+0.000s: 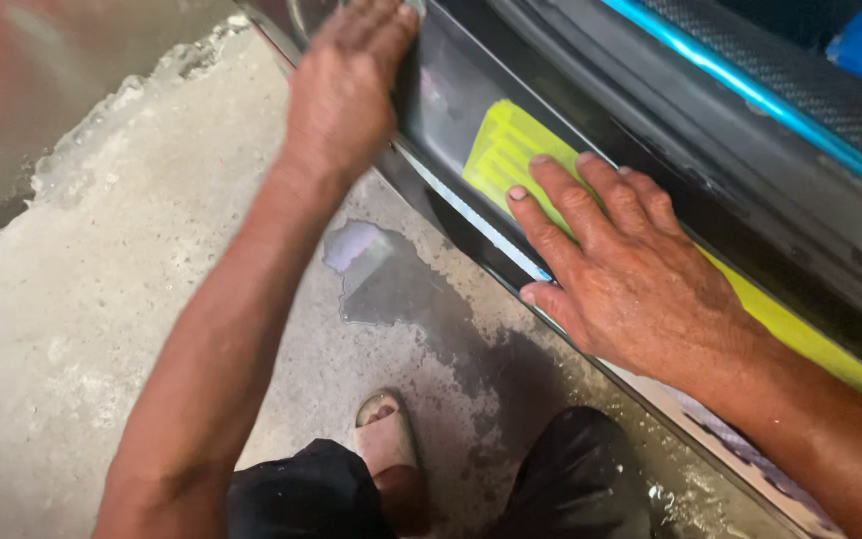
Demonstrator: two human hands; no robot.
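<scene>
A long yellow-green strip (496, 150), ribbed at its left end, lies along the dark glossy sill panel (441, 95) of a vehicle. My right hand (621, 269) presses flat on the strip with its fingers spread, the thumb at the panel's lower edge. My left hand (346, 85) rests palm down on the same panel farther left, fingers together, holding nothing. The strip runs on under my right hand and wrist toward the lower right.
Rough concrete floor (102, 299) lies to the left, with a wet dark patch (381, 279) below the sill. My sandalled foot (386, 439) and dark-clothed knees sit at the bottom. A blue trim line (750, 90) and carbon-patterned surface run above the panel.
</scene>
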